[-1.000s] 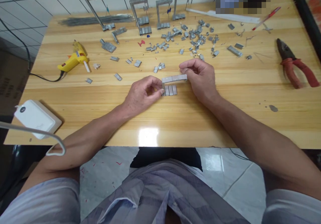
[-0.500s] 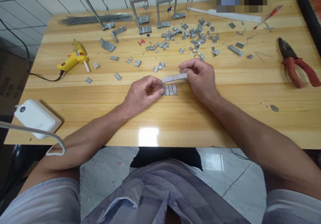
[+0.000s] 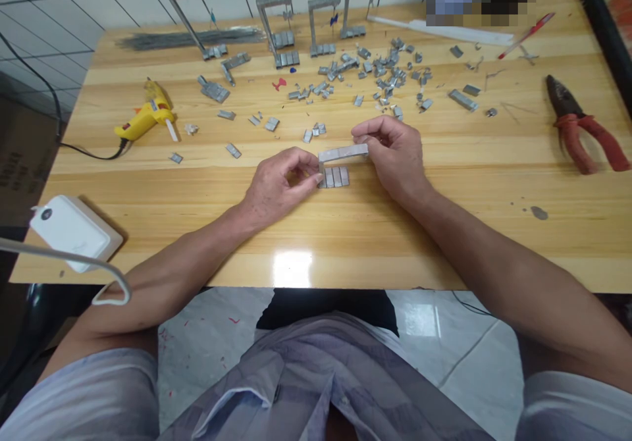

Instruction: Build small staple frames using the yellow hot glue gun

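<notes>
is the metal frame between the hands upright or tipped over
Upright: the metal frame has its top arm above its segmented base.

My wooden table (image 3: 345, 243), yellow glue gun (image 3: 147, 117), metal scraps (image 3: 392, 80) and pliers (image 3: 571, 120) to the gun's right, white box (image 3: 79, 230) nearer me

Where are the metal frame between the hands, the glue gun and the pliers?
Metal frame (image 3: 343, 153): head view, on its top bar.
Glue gun (image 3: 143, 117): head view, on its yellow body.
Pliers (image 3: 590, 128): head view, on a red handle.
</notes>
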`<state>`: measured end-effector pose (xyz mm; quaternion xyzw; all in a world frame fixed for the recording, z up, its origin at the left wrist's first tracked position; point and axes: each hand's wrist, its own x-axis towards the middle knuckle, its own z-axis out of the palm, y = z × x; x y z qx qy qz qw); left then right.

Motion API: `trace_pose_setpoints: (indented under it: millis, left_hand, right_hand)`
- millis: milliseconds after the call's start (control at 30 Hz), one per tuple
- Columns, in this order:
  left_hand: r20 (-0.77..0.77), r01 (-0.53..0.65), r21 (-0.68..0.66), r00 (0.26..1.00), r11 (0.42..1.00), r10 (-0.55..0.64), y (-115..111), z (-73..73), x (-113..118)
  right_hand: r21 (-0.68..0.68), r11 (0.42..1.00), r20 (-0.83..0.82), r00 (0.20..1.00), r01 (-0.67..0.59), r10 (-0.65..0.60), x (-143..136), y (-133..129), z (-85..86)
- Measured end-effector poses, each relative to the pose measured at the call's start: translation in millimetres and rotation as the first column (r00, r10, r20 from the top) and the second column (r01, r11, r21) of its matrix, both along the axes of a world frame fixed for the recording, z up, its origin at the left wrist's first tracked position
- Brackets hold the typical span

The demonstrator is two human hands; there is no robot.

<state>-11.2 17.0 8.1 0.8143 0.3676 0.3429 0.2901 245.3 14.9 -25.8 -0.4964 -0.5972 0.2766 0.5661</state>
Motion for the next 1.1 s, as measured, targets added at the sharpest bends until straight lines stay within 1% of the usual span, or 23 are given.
trace_pose_setpoints:
  millis: [200, 467, 633, 867, 1100]
  left_hand:
    - [0.042, 0.016, 0.02, 0.999, 1.0, -0.016, 1.0, 0.0, 0.0]
    - [0.037, 0.0, -0.043, 0.999, 0.999, 0.001, 1.4, -1.1, 0.6]
    - [0.063, 0.025, -0.053, 0.998, 0.998, -0.022, 1.2, -0.3, 1.5]
    - [0.07, 0.028, -0.067, 0.997, 0.997, -0.023, 1.7, -2.1, 1.3]
    - [0.094, 0.042, -0.042, 0.995, 0.998, -0.038, 1.6, -6.1, 1.5]
  right_hand:
    - [-0.003, 1.0, 0.009, 1.0, -0.004, 0.004, 0.8, -0.2, 0.2]
    - [0.02, 1.0, 0.01, 1.0, -0.014, 0.014, 0.8, 1.2, -1.7]
    - [0.027, 1.0, 0.013, 1.0, -0.003, 0.002, 0.8, 0.9, -1.7]
    - [0.027, 1.0, 0.002, 1.0, -0.012, 0.011, 1.5, 1.5, -3.8]
    - [0.022, 1.0, 0.073, 0.997, -0.005, 0.003, 0.7, -1.2, 0.5]
